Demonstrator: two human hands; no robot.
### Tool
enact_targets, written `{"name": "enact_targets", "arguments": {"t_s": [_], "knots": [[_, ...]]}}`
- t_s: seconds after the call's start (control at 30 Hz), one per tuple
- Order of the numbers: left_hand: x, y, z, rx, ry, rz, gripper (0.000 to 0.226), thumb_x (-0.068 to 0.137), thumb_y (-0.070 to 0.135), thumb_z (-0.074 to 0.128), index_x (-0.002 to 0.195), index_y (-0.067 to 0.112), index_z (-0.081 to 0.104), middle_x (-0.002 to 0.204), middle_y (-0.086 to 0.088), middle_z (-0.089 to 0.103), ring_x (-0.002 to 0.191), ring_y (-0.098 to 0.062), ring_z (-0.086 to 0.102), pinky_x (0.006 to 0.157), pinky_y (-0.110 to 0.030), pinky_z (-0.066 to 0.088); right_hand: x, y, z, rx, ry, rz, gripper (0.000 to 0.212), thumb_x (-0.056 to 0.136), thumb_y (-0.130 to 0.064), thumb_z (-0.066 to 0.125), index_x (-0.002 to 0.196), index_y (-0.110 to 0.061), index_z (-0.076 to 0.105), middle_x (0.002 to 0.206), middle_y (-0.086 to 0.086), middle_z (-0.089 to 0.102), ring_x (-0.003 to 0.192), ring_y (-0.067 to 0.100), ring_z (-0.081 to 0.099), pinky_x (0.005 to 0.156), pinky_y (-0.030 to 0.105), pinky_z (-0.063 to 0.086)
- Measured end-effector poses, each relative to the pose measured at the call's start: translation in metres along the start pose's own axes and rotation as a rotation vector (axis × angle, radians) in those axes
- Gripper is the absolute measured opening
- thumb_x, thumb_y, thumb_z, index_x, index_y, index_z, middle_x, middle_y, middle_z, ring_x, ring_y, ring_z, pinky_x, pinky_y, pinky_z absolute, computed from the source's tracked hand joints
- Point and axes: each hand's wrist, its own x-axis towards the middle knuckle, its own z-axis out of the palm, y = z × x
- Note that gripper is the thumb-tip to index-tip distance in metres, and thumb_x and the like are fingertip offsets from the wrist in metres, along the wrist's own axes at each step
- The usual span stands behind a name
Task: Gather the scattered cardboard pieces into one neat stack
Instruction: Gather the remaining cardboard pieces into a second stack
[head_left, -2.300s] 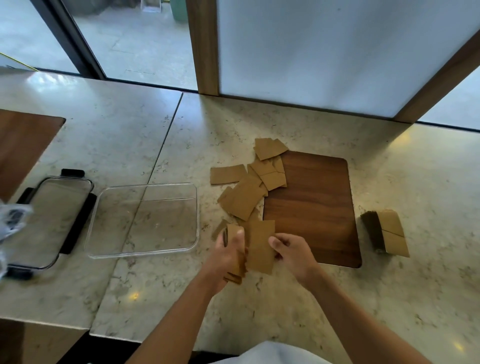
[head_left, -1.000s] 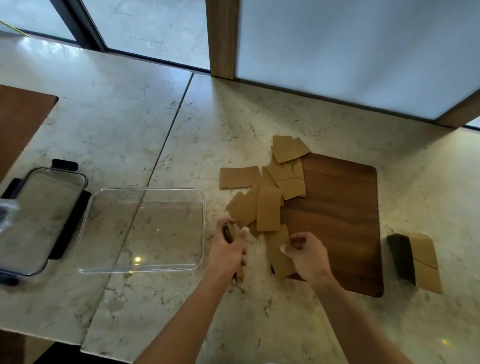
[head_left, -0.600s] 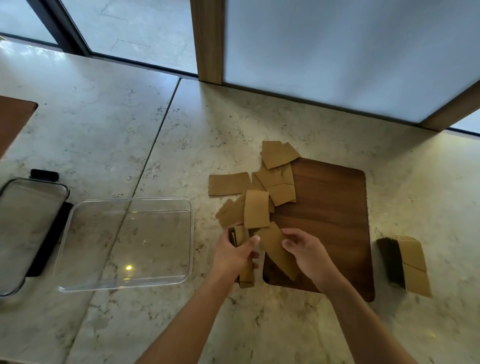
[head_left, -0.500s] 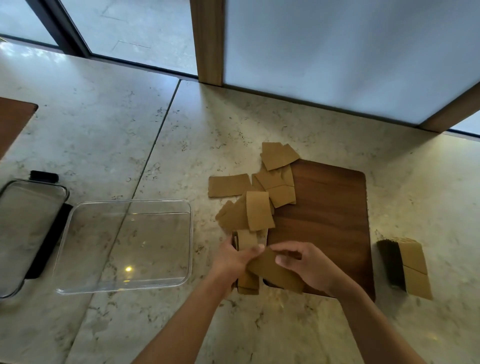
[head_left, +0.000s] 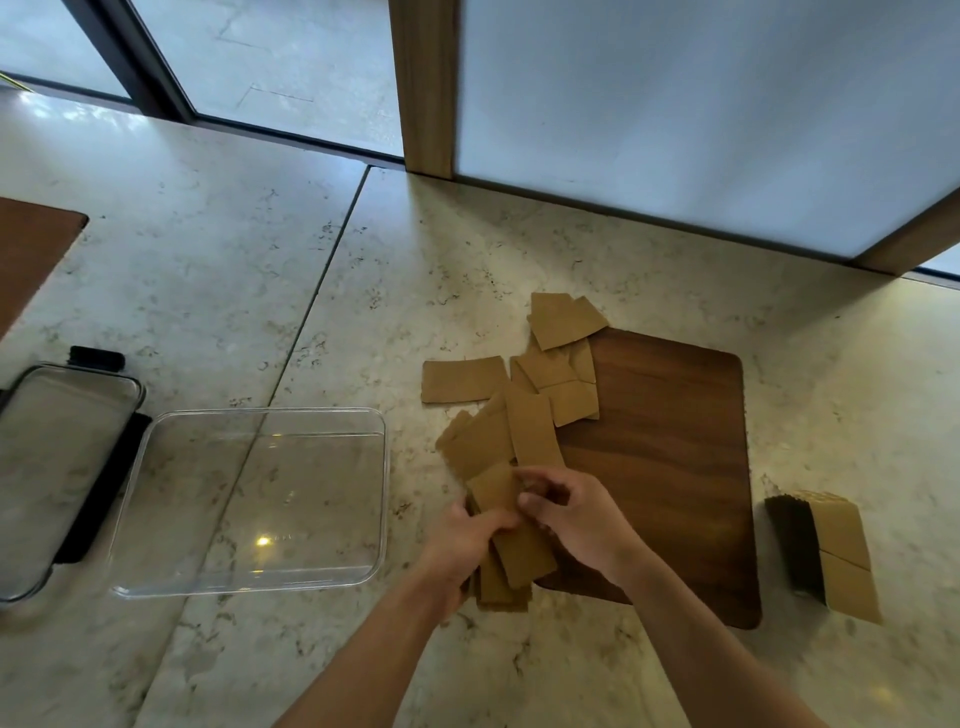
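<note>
My left hand (head_left: 460, 545) grips a small stack of brown cardboard pieces (head_left: 506, 577) held on edge above the marble counter. My right hand (head_left: 576, 522) pinches one more cardboard piece (head_left: 498, 488) and lays it against the top of that stack. Several loose cardboard pieces (head_left: 524, 410) lie scattered just beyond the hands, overlapping the left edge of a dark wooden board (head_left: 675, 457). One piece (head_left: 462, 379) lies apart to the left on the counter. The lower part of the held stack is hidden by my left hand.
A clear plastic container (head_left: 254, 499) sits left of the hands, with its black-clipped lid (head_left: 57, 467) further left. A separate bundle of cardboard (head_left: 826, 551) stands at the right. A wooden post and frosted panel (head_left: 675, 104) rise at the back edge.
My right hand picked a loose piece off the board's edge and brought it left onto the stack in my left hand. The other scattered pieces have not moved.
</note>
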Motion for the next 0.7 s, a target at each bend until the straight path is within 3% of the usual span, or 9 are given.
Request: {"name": "enact_targets", "arguments": {"t_s": [0.1,0.17,0.27,0.37,0.4,0.5,0.57,0.6,0.7], "knots": [[0.007,0.000,-0.005,-0.137,0.025,0.069,0.029,0.099,0.006,0.060,0.127,0.002,0.066,0.105,-0.023,0.079,0.096,-0.040,0.077,0.094,-0.058,0.061,0.021,-0.007,0.000,-0.115,0.401,0.003,0.030,0.097,-0.034,0.064,0.126,-0.026,0.062,0.119,-0.005,0.061,0.106,0.013,0.063,0.092,0.030,0.052],[0.008,0.004,-0.008,-0.270,-0.010,0.124,0.034,0.100,0.002,0.058,0.133,0.008,0.064,0.094,-0.024,0.075,0.078,-0.040,0.072,0.082,-0.056,0.062,0.034,-0.012,0.000,-0.270,0.464,0.067,0.057,0.091,-0.048,0.067,0.139,-0.021,0.050,0.130,0.001,0.048,0.120,0.018,0.050,0.101,0.034,0.046],[0.011,0.012,-0.011,-0.369,-0.024,0.182,0.047,0.098,0.016,0.069,0.132,0.045,0.057,0.084,-0.019,0.065,0.065,-0.033,0.063,0.062,-0.046,0.059,0.043,-0.017,0.008,-0.428,0.425,0.082,0.062,0.085,-0.046,0.075,0.133,-0.018,0.050,0.126,0.002,0.050,0.117,0.020,0.049,0.101,0.033,0.045],[0.008,0.021,-0.010,-0.373,-0.019,0.197,0.037,0.098,0.035,0.067,0.134,0.033,0.059,0.085,-0.016,0.067,0.067,-0.031,0.065,0.059,-0.044,0.060,0.039,-0.017,-0.003,-0.017,0.384,0.098,0.036,0.089,-0.028,0.075,0.117,-0.020,0.054,0.104,-0.008,0.061,0.092,0.005,0.059,0.073,0.016,0.047],[0.009,0.024,-0.010,-0.367,-0.008,0.179,0.038,0.097,0.041,0.066,0.133,0.028,0.060,0.086,-0.017,0.068,0.069,-0.032,0.067,0.060,-0.045,0.060,0.036,-0.015,-0.010,0.086,0.349,0.080,0.030,0.093,-0.024,0.072,0.117,-0.022,0.054,0.105,-0.009,0.064,0.092,0.002,0.061,0.072,0.015,0.048],[0.013,0.029,-0.010,-0.320,-0.007,0.102,0.054,0.091,0.056,0.064,0.130,0.019,0.061,0.093,-0.023,0.069,0.072,-0.036,0.068,0.063,-0.048,0.061,0.027,-0.008,-0.026,0.167,0.266,-0.075,0.021,0.097,-0.015,0.065,0.114,-0.028,0.065,0.111,-0.007,0.072,0.101,0.005,0.068,0.092,0.032,0.054],[0.011,0.031,-0.010,-0.289,-0.075,0.046,0.063,0.090,0.064,0.060,0.132,0.017,0.060,0.098,-0.025,0.071,0.073,-0.037,0.070,0.064,-0.049,0.061,0.021,-0.006,-0.030,0.165,0.182,-0.185,0.027,0.095,-0.006,0.065,0.097,-0.031,0.072,0.111,-0.009,0.071,0.106,0.004,0.066,0.096,0.035,0.053],[0.010,0.031,-0.010,-0.260,-0.119,0.024,0.063,0.091,0.066,0.057,0.132,0.018,0.061,0.102,-0.026,0.074,0.075,-0.037,0.072,0.065,-0.048,0.062,0.019,-0.008,-0.031,0.151,0.141,-0.236,0.033,0.094,-0.002,0.065,0.090,-0.033,0.074,0.120,-0.009,0.065,0.115,0.004,0.062,0.098,0.032,0.053],[0.006,0.033,-0.005,-0.170,-0.195,0.003,0.053,0.094,0.048,0.069,0.135,0.016,0.061,0.114,-0.027,0.076,0.076,-0.038,0.077,0.062,-0.044,0.063,0.014,-0.013,-0.031,0.186,0.041,-0.331,0.039,0.093,0.002,0.063,0.080,-0.033,0.078,0.139,-0.004,0.045,0.129,0.008,0.052,0.101,0.032,0.052]]}}
